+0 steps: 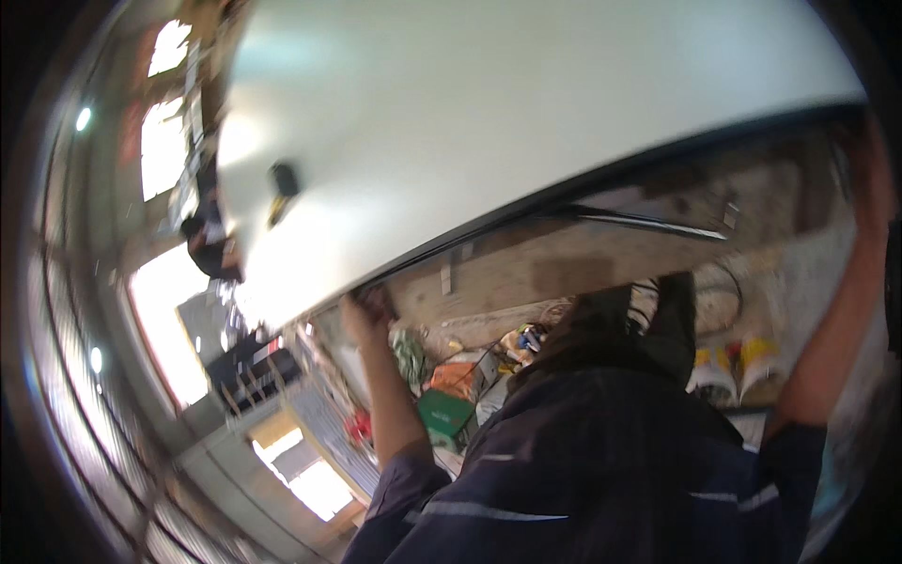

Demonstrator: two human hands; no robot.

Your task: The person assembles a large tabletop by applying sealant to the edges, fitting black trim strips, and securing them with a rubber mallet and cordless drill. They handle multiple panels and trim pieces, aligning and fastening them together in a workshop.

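Note:
A large white panel [526, 103] with a black edge strip fills the upper part of the view, tilted down to the left. My left hand [369, 308] is closed on the near edge toward its left end, with fingers curled beneath it. At the far right my right hand [857, 150] holds the same edge near the corner; it is dark and blurred, and its fingertips are hidden. On the panel's left part lies a black and yellow tool [281, 191], too blurred to name exactly. Under the edge shows a dark metal bar [648, 224].
Below the panel is a wooden board [507, 282]. Near my legs lie a green box [445, 416], an orange cloth-like item [455, 378], cables and yellow-and-white containers [757, 362]. Another person [209, 248] is beyond the panel at left, near bright windows [164, 146].

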